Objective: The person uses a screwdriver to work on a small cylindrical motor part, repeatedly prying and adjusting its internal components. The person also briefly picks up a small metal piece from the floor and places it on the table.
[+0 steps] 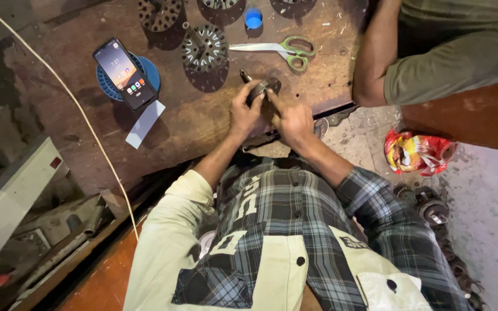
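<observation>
- A small dark metal part (pixel 263 89) was pinched between both hands at the bench (pixel 203 115) edge.
- Left hand (pixel 244 109) and right hand (pixel 291 118) were closed around it.
- Scissors (pixel 283 50) and a phone (pixel 125 74) were seen nearby.

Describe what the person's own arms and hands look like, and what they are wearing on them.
Both hands, left hand and right hand, are bare, with no gloves. The left sleeve is plain pale cream; the right sleeve is blue-grey plaid. Both are pushed up, leaving the forearms uncovered.
</observation>
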